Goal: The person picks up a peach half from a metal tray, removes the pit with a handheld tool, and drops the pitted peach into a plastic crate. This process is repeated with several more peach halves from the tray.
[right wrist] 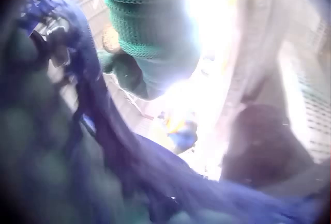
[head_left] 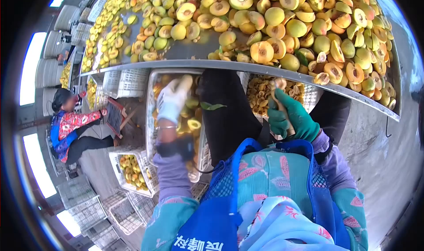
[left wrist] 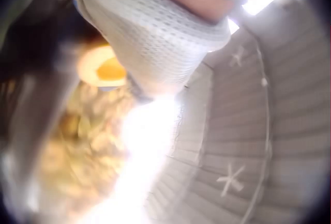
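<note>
The right hand point(head_left: 292, 118), in a green glove, has its fingers curled tight round a wooden-handled tool point(head_left: 281, 101). The tool's long axis runs from the palm up toward the edge of the metal table point(head_left: 194, 52). The left hand point(head_left: 173, 99), white-gloved, hangs over the crate point(head_left: 151, 114) of halved fruit point(head_left: 193, 124) below that edge (much the nearer hand to the fruit). Whether its fingers pinch a half I cannot tell, as the wrist view is blurred.

Halved yellow fruit point(head_left: 274, 16) heaped on grey metal table point(head_left: 194, 48) ahead of both hands, white plastic crate point(head_left: 150, 105) set below left hand point(head_left: 173, 100), brown pits point(head_left: 258, 92) piled beyond right hand point(head_left: 292, 118)
</note>
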`<move>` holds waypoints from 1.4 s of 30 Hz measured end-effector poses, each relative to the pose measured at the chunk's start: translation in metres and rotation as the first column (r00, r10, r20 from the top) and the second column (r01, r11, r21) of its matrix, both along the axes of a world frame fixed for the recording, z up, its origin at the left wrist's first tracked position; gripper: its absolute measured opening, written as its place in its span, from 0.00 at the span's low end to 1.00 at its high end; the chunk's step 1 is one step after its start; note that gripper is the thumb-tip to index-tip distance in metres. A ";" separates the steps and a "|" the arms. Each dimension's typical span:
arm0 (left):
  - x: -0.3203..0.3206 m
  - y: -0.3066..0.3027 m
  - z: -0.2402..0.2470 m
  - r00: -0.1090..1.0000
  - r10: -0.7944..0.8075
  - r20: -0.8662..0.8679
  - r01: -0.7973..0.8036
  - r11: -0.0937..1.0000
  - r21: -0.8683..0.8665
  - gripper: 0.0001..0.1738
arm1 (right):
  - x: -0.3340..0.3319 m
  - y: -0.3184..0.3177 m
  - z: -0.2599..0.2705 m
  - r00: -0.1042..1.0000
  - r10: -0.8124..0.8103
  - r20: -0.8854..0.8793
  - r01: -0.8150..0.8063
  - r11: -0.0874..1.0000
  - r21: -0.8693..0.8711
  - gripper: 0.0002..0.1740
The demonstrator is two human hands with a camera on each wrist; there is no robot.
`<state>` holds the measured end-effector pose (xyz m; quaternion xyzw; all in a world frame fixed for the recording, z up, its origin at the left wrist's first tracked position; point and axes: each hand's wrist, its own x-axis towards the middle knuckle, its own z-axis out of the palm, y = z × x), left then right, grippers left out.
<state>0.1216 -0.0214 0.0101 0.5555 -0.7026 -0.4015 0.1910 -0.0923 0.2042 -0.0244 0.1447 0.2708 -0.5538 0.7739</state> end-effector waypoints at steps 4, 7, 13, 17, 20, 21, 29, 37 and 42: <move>-0.051 -0.020 0.017 0.955 -0.053 0.293 0.180 0.886 -0.427 0.26 | 0.011 -0.011 0.013 0.944 0.069 -0.324 -0.084 0.996 -0.032 0.21; -0.138 -0.057 -0.017 0.802 -0.300 0.516 0.535 0.744 -0.400 0.24 | 0.007 -0.016 0.009 0.891 -0.008 -0.453 -0.069 0.986 -0.152 0.22; -0.127 -0.059 -0.002 0.709 -0.281 -0.646 0.597 0.727 0.339 0.23 | -0.003 -0.044 0.031 0.398 -0.254 -0.882 0.011 0.962 -0.272 0.21; -0.115 -0.007 -0.011 0.470 -0.111 -0.876 0.686 0.671 0.283 0.25 | 0.005 -0.073 0.004 -0.226 -0.373 -0.900 -0.129 0.927 -0.352 0.19; -0.126 0.019 -0.018 0.519 -0.197 -0.832 0.572 0.803 0.167 0.25 | 0.007 -0.072 0.004 -0.182 -0.356 -0.917 -0.099 0.934 -0.343 0.20; -0.130 0.026 -0.021 0.550 -0.239 -0.800 0.532 0.839 0.115 0.25 | 0.007 -0.070 0.004 -0.127 -0.367 -0.921 -0.072 0.930 -0.361 0.20; -0.145 0.046 -0.009 0.699 -0.313 -0.643 0.412 0.911 0.004 0.17 | 0.006 -0.058 -0.001 -0.151 -0.239 -0.959 -0.171 0.962 -0.213 0.16; -0.153 0.048 -0.005 0.725 -0.095 -0.683 0.263 0.954 0.147 0.16 | 0.008 -0.060 -0.002 0.289 -0.212 -0.934 -0.120 0.960 -0.255 0.13; -0.151 0.037 -0.015 0.671 -0.108 -0.734 0.371 0.906 0.205 0.15 | 0.020 -0.063 0.029 0.819 -0.145 -0.555 -0.001 0.967 -0.255 0.20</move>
